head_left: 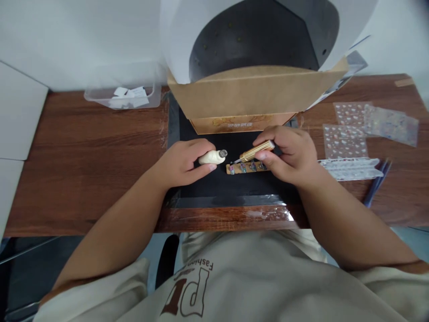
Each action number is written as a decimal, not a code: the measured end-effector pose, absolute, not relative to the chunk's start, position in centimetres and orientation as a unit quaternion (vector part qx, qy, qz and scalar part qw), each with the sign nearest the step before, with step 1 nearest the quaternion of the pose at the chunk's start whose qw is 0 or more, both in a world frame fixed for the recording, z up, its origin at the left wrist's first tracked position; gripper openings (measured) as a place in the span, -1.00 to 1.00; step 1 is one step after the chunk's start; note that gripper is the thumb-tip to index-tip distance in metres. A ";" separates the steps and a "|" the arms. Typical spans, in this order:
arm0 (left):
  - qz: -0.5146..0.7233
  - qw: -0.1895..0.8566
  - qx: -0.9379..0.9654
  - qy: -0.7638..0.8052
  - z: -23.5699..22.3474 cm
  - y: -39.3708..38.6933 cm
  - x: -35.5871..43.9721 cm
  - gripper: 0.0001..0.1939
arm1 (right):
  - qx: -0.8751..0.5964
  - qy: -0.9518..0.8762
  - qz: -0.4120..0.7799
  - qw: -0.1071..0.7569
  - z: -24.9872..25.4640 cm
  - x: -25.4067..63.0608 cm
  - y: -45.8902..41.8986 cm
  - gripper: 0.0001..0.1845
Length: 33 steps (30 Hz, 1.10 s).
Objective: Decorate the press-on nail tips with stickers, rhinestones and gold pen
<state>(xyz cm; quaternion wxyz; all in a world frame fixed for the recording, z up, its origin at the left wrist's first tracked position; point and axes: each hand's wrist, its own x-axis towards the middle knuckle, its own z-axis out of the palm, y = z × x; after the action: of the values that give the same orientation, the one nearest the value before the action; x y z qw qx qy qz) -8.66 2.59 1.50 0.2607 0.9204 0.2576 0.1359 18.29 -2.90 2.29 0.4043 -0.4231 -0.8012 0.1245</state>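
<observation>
My left hand [191,162] grips a small cream-coloured bottle [211,157], tilted so that its dark open neck points right. Between the thumb and fingers of my right hand [290,154] is a gold-capped nail polish brush [257,151]. Its thin tip points down and left, close to the left end of a tan strip [237,168]. Several shiny press-on nails [253,166] sit in a row on that strip, and my right hand hides its right end. Under everything lies a black mat [208,188] fixed to the table with clear tape.
A cardboard box [258,94] with a white round-opening cover stands behind the mat. At the back left is a clear plastic bin [154,96] with white papers. Patterned sticker sheets [345,141], a folded clear strip [350,169] and dark blue sticks [377,183] lie on the right.
</observation>
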 end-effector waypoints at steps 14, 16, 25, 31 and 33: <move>0.139 0.283 0.914 0.255 1.2 2.8 -8.6 -0.73 | -0.465 -0.696 0.111 0.536 1.1 18.3 -3.8 -0.77; 0.130 0.284 0.915 0.255 1.3 2.8 -8.5 -0.73 | -0.470 -0.672 0.117 0.560 1.1 18.1 -4.0 -0.77; 0.129 0.286 0.920 0.236 1.4 2.6 -8.2 -0.75 | -0.458 -0.681 0.104 0.562 0.9 17.4 -4.0 -0.80; 0.134 0.281 0.921 0.235 1.2 2.5 -8.3 -0.74 | -0.431 -0.727 0.111 0.523 1.2 17.3 -4.1 -0.82; 0.136 0.282 0.920 0.237 1.3 2.4 -8.2 -0.73 | -0.430 -0.744 0.110 0.499 1.4 17.0 -4.0 -0.81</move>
<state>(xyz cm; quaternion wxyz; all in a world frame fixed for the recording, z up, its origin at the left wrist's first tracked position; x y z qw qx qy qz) -8.18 2.43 1.27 0.2825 0.9196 0.2368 0.1357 17.02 -4.03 1.41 0.4993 -0.4299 -0.7442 0.1096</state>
